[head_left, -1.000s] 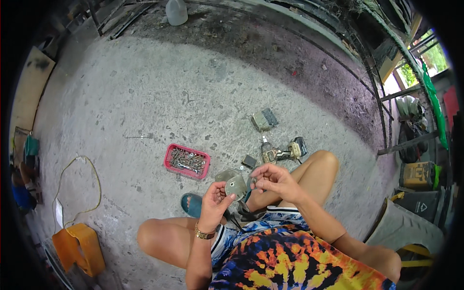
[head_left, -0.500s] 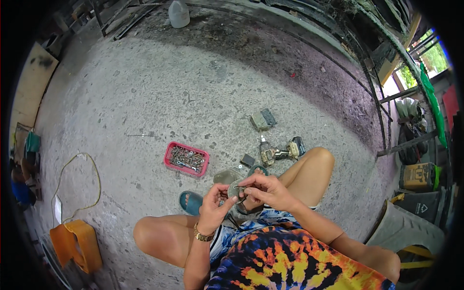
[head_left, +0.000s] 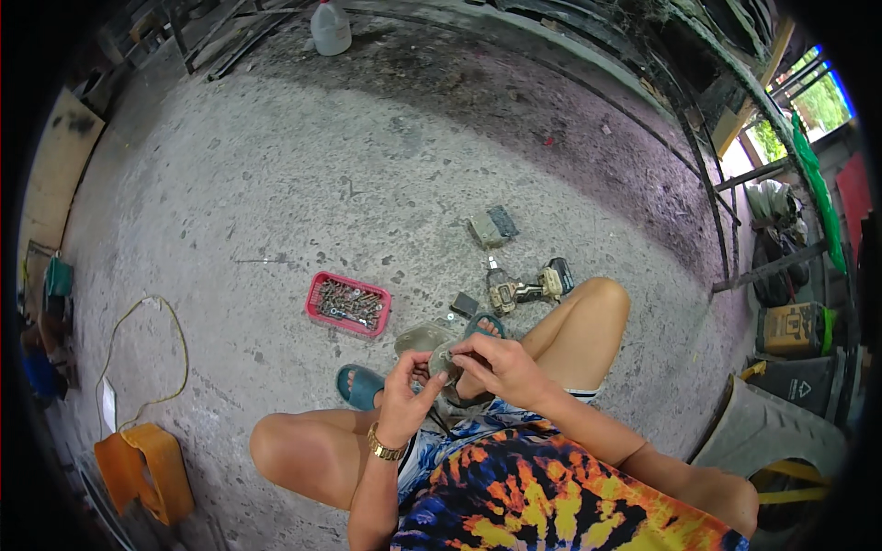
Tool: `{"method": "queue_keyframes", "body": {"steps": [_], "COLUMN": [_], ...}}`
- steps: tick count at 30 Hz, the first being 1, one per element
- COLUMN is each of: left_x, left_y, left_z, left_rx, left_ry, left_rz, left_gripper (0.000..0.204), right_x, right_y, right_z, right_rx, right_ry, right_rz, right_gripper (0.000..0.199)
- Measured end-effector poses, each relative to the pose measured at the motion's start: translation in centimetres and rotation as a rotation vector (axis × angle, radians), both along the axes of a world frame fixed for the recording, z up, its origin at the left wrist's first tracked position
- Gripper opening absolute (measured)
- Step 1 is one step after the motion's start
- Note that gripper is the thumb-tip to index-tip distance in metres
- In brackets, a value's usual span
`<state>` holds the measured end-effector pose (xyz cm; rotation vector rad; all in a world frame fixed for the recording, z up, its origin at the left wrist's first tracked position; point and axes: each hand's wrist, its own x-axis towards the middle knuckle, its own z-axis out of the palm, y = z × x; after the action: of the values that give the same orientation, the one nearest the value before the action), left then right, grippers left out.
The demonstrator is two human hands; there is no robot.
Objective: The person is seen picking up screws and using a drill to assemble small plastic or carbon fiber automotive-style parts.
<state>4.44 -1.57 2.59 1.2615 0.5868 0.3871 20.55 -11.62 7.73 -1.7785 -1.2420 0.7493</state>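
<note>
My left hand [head_left: 404,393] pinches a small, flat, rounded grey metal plate [head_left: 438,365] between thumb and fingers, above my feet. My right hand [head_left: 503,369] is closed at the plate's right side, its thumb and fingertips pressed together near the plate's face. Whatever lies between those right fingertips is too small to make out. Just beyond the hands, a larger grey plate-like piece [head_left: 418,339] sits low between my sandals. A pink plastic basket [head_left: 313,310] full of bolts [head_left: 354,304] stands on the floor, ahead and to the left.
A cordless impact driver [head_left: 524,290] lies ahead of my right foot, near a small dark block [head_left: 464,304]. Farther out is a grey block [head_left: 493,226]. An orange plastic object [head_left: 158,470] with a cord stands at left. A plastic chair [head_left: 749,432] is at right; a jug [head_left: 331,29] stands far off.
The view has shifted slightly. My right fingers have changed their bend a little at the plate, while my left hand keeps its hold.
</note>
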Motion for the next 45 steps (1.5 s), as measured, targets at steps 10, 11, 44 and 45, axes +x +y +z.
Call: {"method": "queue_keyframes", "body": {"steps": [10,11,44,45], "left_x": [0.5,0.8,-1.8,-0.5], "left_y": [0.0,0.0,3.5,3.5], "left_z": [-0.4,-0.3,-5.1,-4.7], "left_rx": [0.188,0.151,-0.05,-0.062], "left_ry": [0.046,0.039,0.187,0.145], "left_rz": [0.053,0.066,0.434,0.4], "left_gripper": [0.032,0.029,0.019,0.019], "right_x": [-0.3,-0.2,21.1,22.1], "right_y": [1.1,1.0,2.2,1.7], "right_z": [-1.8,-1.7,-27.2,-27.0], "right_rx": [0.068,0.063,-0.948,-0.78], "right_ry": [-0.048,-0.051,-0.183,-0.152], "right_rz": [0.035,0.047,0.025,-0.023], "right_gripper": [0.014,0.014,0.071,0.07]}}
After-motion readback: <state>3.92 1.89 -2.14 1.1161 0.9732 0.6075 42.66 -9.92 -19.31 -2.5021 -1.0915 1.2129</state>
